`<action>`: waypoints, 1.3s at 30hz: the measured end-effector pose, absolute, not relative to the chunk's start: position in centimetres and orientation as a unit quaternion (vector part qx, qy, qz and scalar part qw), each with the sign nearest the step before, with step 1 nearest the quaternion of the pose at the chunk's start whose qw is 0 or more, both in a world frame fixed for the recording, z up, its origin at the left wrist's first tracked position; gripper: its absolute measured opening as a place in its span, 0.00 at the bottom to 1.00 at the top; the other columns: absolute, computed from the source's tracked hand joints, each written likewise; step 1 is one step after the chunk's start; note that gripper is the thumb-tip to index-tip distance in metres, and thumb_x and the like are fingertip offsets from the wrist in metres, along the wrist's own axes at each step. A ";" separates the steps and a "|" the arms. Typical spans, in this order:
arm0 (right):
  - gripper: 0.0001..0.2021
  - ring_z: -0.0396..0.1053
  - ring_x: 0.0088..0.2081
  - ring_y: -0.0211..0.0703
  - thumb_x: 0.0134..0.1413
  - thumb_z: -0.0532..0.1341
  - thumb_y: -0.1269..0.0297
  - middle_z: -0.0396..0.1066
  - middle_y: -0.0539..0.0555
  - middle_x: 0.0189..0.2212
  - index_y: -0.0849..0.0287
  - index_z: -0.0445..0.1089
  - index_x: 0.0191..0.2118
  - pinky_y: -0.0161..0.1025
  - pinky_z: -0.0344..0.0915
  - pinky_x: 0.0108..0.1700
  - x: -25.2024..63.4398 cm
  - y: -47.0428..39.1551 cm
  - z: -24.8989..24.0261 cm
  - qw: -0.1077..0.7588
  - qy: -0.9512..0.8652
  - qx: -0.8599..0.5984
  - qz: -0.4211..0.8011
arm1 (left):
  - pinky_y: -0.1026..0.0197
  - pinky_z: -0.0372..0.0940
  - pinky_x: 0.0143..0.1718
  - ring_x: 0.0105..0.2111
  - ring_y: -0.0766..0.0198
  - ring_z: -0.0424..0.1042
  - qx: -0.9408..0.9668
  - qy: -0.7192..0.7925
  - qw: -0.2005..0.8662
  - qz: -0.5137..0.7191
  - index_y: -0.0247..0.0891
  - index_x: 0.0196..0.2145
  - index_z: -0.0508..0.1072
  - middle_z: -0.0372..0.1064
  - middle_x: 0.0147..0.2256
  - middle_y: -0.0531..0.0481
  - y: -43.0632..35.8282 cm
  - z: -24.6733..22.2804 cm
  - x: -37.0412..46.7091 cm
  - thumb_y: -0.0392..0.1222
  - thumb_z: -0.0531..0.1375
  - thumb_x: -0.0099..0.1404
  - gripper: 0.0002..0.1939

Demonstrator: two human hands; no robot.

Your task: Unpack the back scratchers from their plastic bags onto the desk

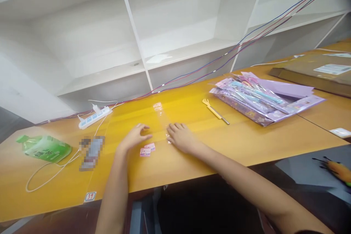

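Note:
My left hand [137, 136] is over the yellow table with its fingers apart and nothing in it. Just below its fingertips lie small pink-and-purple cards [145, 151], partly overlapping. My right hand [181, 137] rests palm down, fingers spread, beside the lower end of a long clear plastic sleeve [161, 119] with a pink printed top. Its fingertips touch or cover the sleeve's edge. To the right of the sleeve lies a yellow pen [215, 112] with a hand-shaped top and a thin grey end, touched by neither hand.
Packaged pens [255, 97] lie on purple packaging at the right, with a flat cardboard box [309, 73] beyond. At the left are a green bottle [46, 148], a blurred-out object [91, 153], a white cable and a power strip [94, 117]. Shelves [175, 56] and wires run behind.

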State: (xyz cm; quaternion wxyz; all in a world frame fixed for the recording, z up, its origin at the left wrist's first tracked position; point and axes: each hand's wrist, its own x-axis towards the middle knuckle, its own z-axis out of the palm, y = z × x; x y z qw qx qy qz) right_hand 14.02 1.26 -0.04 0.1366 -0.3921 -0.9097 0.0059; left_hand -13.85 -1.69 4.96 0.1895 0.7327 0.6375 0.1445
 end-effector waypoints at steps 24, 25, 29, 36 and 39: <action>0.35 0.66 0.48 0.54 0.65 0.65 0.43 0.69 0.77 0.52 0.70 0.72 0.64 0.48 0.53 0.45 47.5 15.3 1.6 0.192 -0.667 -0.717 -0.059 | 0.28 0.42 0.74 0.78 0.37 0.39 0.753 0.655 0.037 0.054 0.59 0.76 0.55 0.40 0.79 0.48 -13.6 -2.0 -11.1 0.60 0.52 0.77 0.33; 0.32 0.66 0.46 0.53 0.66 0.65 0.45 0.70 0.76 0.51 0.69 0.74 0.62 0.47 0.53 0.44 47.7 15.5 1.8 0.198 -0.666 -0.717 -0.053 | 0.29 0.42 0.75 0.78 0.38 0.40 0.750 0.659 0.032 0.057 0.57 0.76 0.56 0.41 0.78 0.47 -13.5 -2.3 -11.1 0.59 0.52 0.78 0.33; 0.19 0.64 0.41 0.47 0.70 0.63 0.56 0.72 0.72 0.47 0.68 0.79 0.53 0.45 0.52 0.41 48.3 16.5 2.8 0.225 -0.658 -0.717 -0.056 | 0.36 0.49 0.75 0.78 0.44 0.41 0.752 0.651 0.043 0.092 0.47 0.77 0.54 0.44 0.78 0.43 -11.9 -2.8 -12.3 0.56 0.50 0.79 0.33; 0.08 0.54 0.29 0.41 0.62 0.70 0.63 0.73 0.60 0.36 0.65 0.80 0.38 0.42 0.52 0.37 49.8 17.7 5.3 0.275 -0.622 -0.731 -0.062 | 0.36 0.55 0.73 0.74 0.45 0.55 0.757 0.625 -0.006 0.190 0.39 0.63 0.67 0.63 0.68 0.38 -9.5 -3.5 -14.3 0.52 0.52 0.79 0.22; 0.08 0.54 0.29 0.40 0.67 0.67 0.64 0.73 0.65 0.44 0.65 0.80 0.42 0.43 0.53 0.38 50.3 17.0 7.1 0.329 -0.589 -0.732 -0.096 | 0.34 0.56 0.72 0.70 0.43 0.59 0.743 0.634 -0.032 0.211 0.40 0.59 0.68 0.67 0.63 0.38 -9.1 -3.9 -14.4 0.50 0.53 0.78 0.18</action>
